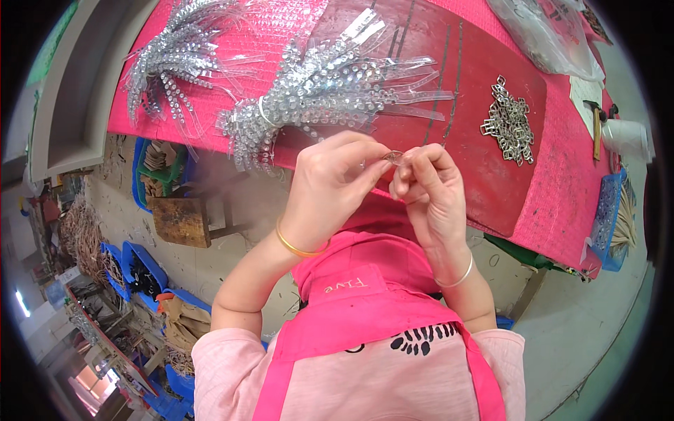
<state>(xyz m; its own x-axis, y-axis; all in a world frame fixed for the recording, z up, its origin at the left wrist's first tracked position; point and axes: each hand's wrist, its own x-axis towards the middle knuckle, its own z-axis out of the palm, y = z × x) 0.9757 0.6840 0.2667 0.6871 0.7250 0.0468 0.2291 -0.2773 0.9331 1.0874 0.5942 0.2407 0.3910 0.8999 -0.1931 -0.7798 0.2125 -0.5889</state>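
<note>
My left hand point(335, 170) and my right hand point(432, 184) meet at the table's near edge, fingertips pinched close together. Between them is a small metal piece point(394, 156), thin and shiny; its exact kind is too small to make out. To the right, a pile of small silver metal buckles point(511, 126) lies on the dark red mat point(484, 189). Just beyond my left hand rests a bundle of clear straps studded with rhinestones point(316, 95), tied with a white band. A second such bundle point(172, 59) lies farther left.
A pink cloth point(554, 175) covers the table under the mat. At the right edge are a hammer point(597, 133), a white roll point(626, 137) and a blue basket point(609, 221) of strips. A clear plastic bag point(547, 35) sits far right. A wooden stool point(181, 221) stands below left.
</note>
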